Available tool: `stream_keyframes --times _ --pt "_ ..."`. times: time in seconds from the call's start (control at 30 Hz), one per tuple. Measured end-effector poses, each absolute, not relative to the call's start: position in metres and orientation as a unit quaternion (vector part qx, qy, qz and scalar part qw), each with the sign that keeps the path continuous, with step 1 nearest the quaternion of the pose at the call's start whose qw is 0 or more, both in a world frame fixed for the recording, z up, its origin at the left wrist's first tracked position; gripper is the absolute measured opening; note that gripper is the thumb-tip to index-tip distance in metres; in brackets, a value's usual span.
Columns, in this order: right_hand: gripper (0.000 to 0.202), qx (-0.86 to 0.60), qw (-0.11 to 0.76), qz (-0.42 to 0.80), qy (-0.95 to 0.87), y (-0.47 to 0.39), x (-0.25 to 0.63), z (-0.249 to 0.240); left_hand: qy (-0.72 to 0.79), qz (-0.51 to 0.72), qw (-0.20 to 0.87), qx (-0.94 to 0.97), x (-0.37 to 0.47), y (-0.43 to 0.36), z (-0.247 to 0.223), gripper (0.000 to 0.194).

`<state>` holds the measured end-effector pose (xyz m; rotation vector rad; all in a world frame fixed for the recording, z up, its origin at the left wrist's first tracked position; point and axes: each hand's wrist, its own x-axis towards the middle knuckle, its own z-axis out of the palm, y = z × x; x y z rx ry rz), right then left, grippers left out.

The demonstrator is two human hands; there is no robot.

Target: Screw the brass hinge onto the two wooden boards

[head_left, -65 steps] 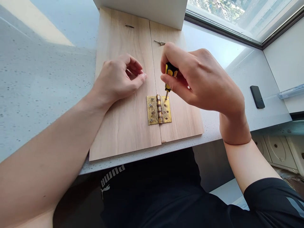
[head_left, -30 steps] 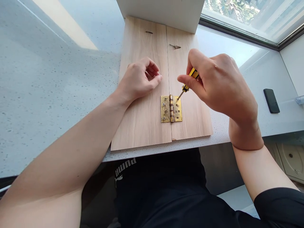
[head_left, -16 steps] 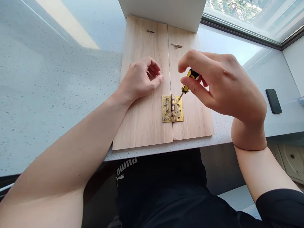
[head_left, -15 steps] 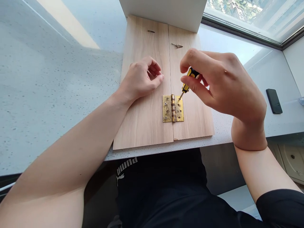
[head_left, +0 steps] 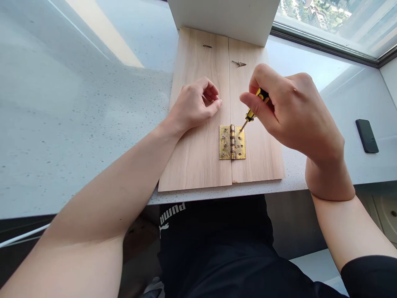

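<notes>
My right hand grips the black and yellow handle of a screwdriver. Its tip rests at the upper hole of the right leaf of a worn brass hinge. The hinge lies open across the seam between two light wooden boards. Screw heads show in the left leaf. My left hand lies on the left board above the hinge, fingers loosely curled; what they hold, if anything, is hidden.
Some loose screws lie on the right board and one screw on the left board. A white box-like block stands behind the boards. A black phone lies at the right, below the window.
The whole view has shifted, so the boards and hinge appear further right. My right hand has changed its hold on the screwdriver handle, its fingers turned a little. My left hand keeps its place.
</notes>
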<state>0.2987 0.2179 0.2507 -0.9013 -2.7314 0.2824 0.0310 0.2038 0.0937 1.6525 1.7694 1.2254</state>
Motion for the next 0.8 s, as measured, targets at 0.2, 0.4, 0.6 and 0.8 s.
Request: stream_keyframes --times 0.2,0.4,0.6,0.8 --pt "0.017 -0.203 0.098 0.15 -0.963 0.225 0.318 0.252 0.623 0.434 0.213 0.615 0.027 0.203 0.089 0.027" --pt "0.01 -0.21 0.131 0.128 -0.96 0.235 0.315 0.256 0.628 0.431 0.223 0.608 0.027 0.205 0.088 0.032" --pt "0.039 -0.207 0.168 0.103 -0.958 0.251 0.312 0.245 0.617 0.439 0.212 0.617 0.026 0.206 0.085 0.03" --pt "0.057 -0.234 0.205 0.117 -0.943 0.244 0.31 0.234 0.622 0.437 0.212 0.614 0.03 0.205 0.089 0.028"
